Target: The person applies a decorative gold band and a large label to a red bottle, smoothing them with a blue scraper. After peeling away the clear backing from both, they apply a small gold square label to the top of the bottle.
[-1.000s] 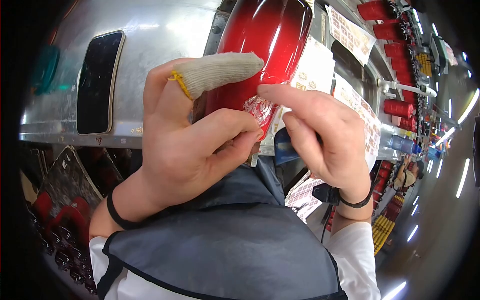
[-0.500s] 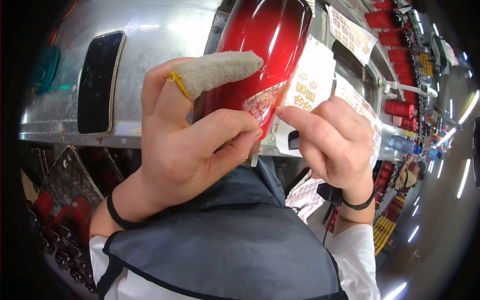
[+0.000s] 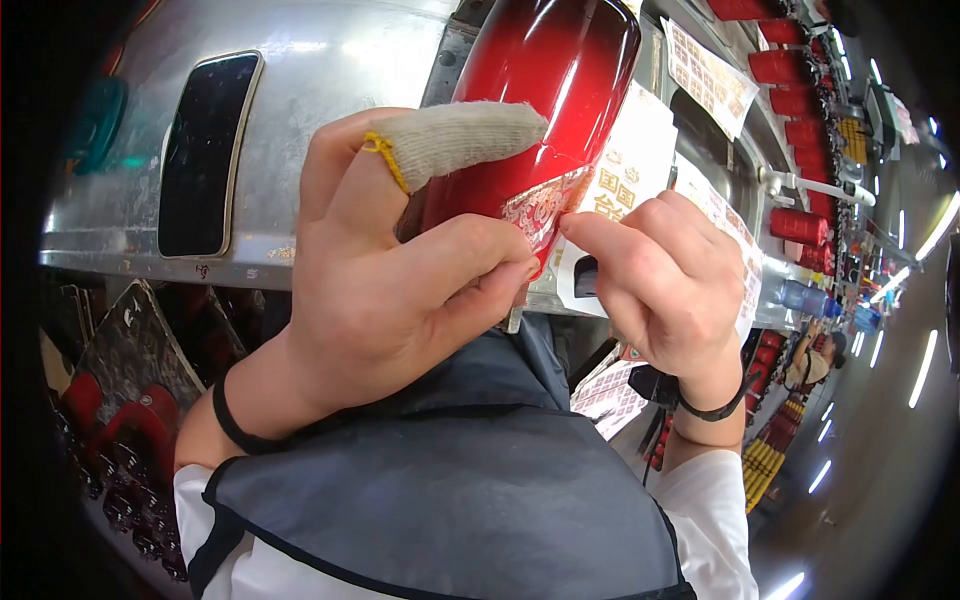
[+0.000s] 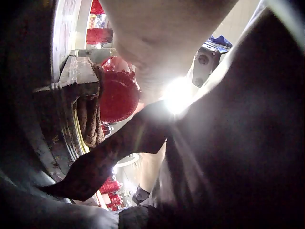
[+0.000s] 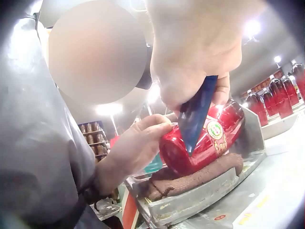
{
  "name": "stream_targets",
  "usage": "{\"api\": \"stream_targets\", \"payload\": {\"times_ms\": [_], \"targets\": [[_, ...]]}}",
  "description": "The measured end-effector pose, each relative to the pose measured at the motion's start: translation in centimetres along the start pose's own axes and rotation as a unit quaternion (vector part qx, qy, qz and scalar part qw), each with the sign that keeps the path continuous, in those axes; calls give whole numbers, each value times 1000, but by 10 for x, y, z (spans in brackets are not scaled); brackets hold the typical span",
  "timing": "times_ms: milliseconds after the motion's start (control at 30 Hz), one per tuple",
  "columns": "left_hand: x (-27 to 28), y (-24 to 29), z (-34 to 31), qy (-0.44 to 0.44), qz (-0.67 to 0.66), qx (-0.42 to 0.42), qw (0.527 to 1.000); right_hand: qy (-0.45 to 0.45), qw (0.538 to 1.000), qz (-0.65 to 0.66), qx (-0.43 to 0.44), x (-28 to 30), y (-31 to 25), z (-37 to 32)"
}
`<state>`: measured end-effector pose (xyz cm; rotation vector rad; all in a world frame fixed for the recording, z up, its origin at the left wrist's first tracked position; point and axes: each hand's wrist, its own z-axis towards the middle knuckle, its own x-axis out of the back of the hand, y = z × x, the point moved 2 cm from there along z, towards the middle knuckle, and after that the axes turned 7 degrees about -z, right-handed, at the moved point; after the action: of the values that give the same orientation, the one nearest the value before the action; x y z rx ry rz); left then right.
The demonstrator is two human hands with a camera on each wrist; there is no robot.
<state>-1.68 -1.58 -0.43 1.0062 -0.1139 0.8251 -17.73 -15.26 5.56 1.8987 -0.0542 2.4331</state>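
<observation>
At far left on the metal worktop [image 3: 320,65] sits a teal object [image 3: 100,125], cut into by the dark rim of the view; next comes a phone [image 3: 210,155], lying near the worktop's front edge. Bare metal gives open room between the phone and the left hand [image 3: 385,250]. That hand has 1 finger, in a knitted sleeve [image 3: 465,140], stretched over the red bottle [image 3: 545,70], while its thumb and another finger bend together at the bottle's near end; whether they pinch anything cannot be told. The bottle lies on its side in a metal cradle [image 5: 188,205], on a brown cloth roll [image 5: 205,176], with an upright wall at the cradle's far end limiting room there. The right hand [image 3: 670,270] grips a blue scraper [image 5: 195,114], its forefinger reaching to the ornate decal [image 3: 540,212] near the bottle's near end. Right of the bottle, a gold-printed sheet [image 3: 645,130] crowds close beside it; farther right are another sheet [image 3: 705,75], a white pipe-like arm [image 3: 825,184] and rows of red bottles [image 3: 785,68].
</observation>
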Motion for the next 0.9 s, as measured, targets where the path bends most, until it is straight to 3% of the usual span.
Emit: {"api": "stream_targets", "payload": {"times_ms": [500, 600, 633, 700, 733, 833, 867, 900], "targets": [[0, 0, -1, -5, -9, 10, 1000, -6, 999, 40, -34, 2, -2, 0], [1, 0, -1, -6, -16, 12, 1000, 2, 983, 119, -141, 12, 3, -4], [2, 0, 1, -6, -16, 11, 1000, 2, 983, 119, -141, 10, 3, -6], [5, -1, 4, -13, -77, 49, 996, 62, 962, 179, -197, 8, 6, -11], [7, -2, 7, -13, -76, 48, 996, 45, 939, 221, -258, 9, 5, -14], [10, -9, 12, -13, -132, 70, 989, 84, 907, 272, -309, 2, 7, -13], [10, -12, 12, 4, -166, 79, 983, 19, 892, 282, -353, 9, 7, -12], [9, -16, 11, 21, -199, 89, 976, 19, 892, 282, -353, 6, 8, -12]]}}
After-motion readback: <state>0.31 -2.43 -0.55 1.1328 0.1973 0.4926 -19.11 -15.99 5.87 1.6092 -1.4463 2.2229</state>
